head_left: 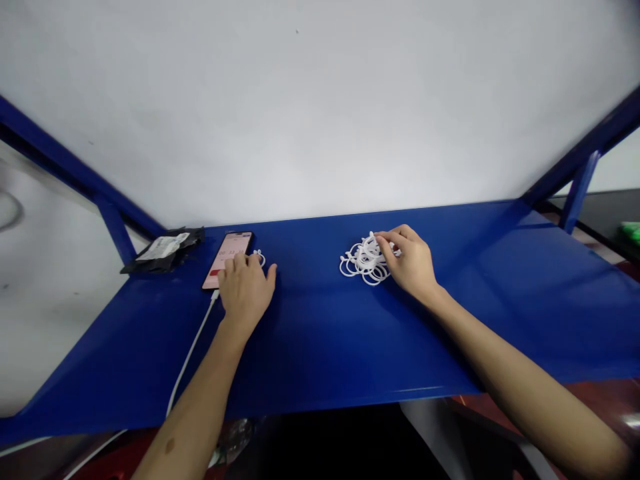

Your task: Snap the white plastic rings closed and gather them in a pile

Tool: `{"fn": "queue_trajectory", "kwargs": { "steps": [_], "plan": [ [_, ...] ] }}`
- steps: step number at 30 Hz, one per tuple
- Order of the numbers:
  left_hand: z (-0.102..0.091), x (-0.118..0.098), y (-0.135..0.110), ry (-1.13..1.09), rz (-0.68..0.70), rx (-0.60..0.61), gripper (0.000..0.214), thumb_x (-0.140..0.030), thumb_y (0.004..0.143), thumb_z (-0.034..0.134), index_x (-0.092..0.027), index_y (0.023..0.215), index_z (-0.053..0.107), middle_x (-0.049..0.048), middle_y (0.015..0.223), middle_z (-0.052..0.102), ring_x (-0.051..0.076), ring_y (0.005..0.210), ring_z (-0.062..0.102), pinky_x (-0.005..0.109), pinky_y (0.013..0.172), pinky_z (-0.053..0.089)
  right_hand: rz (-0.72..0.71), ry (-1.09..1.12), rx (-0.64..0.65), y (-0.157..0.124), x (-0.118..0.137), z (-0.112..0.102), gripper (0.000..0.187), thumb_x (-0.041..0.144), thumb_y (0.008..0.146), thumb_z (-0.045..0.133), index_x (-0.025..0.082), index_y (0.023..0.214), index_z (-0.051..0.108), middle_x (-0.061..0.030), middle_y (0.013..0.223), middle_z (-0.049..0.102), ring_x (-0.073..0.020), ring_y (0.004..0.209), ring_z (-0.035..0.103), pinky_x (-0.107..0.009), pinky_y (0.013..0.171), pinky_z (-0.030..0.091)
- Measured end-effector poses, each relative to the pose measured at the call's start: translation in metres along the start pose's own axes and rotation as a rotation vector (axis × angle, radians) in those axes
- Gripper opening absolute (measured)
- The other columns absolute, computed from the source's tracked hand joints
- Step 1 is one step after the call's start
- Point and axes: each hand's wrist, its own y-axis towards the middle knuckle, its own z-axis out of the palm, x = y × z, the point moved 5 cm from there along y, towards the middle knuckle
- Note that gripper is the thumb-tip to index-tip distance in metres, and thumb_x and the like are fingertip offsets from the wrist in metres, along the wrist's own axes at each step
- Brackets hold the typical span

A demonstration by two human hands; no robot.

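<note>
A pile of white loops [364,261], thin ties or cords, lies on the blue shelf [320,333]. My right hand [410,263] rests on the pile's right side, its fingers pinched on some loops. My left hand [246,288] lies flat, fingers spread, beside a smartphone [227,259] with a lit pink screen. A single white loop [259,257] peeks out just beyond its fingertips. A white cable [193,350] runs from the phone's near end off the shelf's front edge.
A black packet with a white label [163,249] lies at the shelf's back left corner. Blue frame bars [580,190] rise on both sides, with a white wall behind. Bare blue surface stretches to the right.
</note>
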Motion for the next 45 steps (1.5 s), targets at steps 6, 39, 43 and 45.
{"fn": "queue_trajectory", "kwargs": {
  "steps": [6, 39, 43, 45],
  "plan": [
    [0.011, 0.006, 0.002, 0.047, 0.057, 0.091, 0.024, -0.031, 0.095, 0.051, -0.015, 0.095, 0.070, 0.0155, 0.100, 0.066, 0.036, 0.104, 0.054, 0.047, 0.083, 0.040, 0.066, -0.103, 0.028, 0.005, -0.017, 0.004, 0.031, 0.034, 0.097, 0.052, 0.017, 0.103, 0.077, -0.0101, 0.090, 0.068, -0.0242, 0.083, 0.062, -0.038, 0.072, 0.051],
    [-0.021, -0.074, -0.037, -1.135, 0.241, 0.185, 0.028, -0.049, 0.093, 0.060, -0.022, 0.087, 0.062, -0.0023, 0.073, 0.062, 0.012, 0.063, 0.055, 0.025, 0.060, 0.044, -0.141, 0.527, 0.452, -0.042, 0.070, 0.018, 0.015, 0.024, 0.102, 0.048, 0.020, 0.099, 0.062, -0.0041, 0.092, 0.071, -0.0144, 0.078, 0.066, -0.027, 0.070, 0.051],
    [-0.018, -0.075, -0.037, -1.118, 0.275, 0.170, 0.038, -0.056, 0.093, 0.057, -0.022, 0.079, 0.065, -0.0014, 0.072, 0.061, 0.013, 0.064, 0.053, 0.027, 0.063, 0.044, -0.198, 0.517, 0.459, -0.045, 0.068, 0.020, 0.016, 0.025, 0.103, 0.047, 0.019, 0.097, 0.061, -0.0055, 0.089, 0.068, -0.0154, 0.079, 0.064, -0.028, 0.072, 0.051],
    [-0.017, -0.076, -0.038, -1.107, 0.310, 0.150, 0.042, -0.057, 0.093, 0.055, -0.021, 0.075, 0.064, -0.0008, 0.071, 0.062, 0.013, 0.065, 0.053, 0.027, 0.064, 0.044, -0.245, 0.496, 0.477, -0.048, 0.067, 0.020, 0.019, 0.025, 0.104, 0.045, 0.018, 0.096, 0.060, -0.0060, 0.088, 0.066, -0.0157, 0.078, 0.062, -0.029, 0.072, 0.051]
  ]
}}
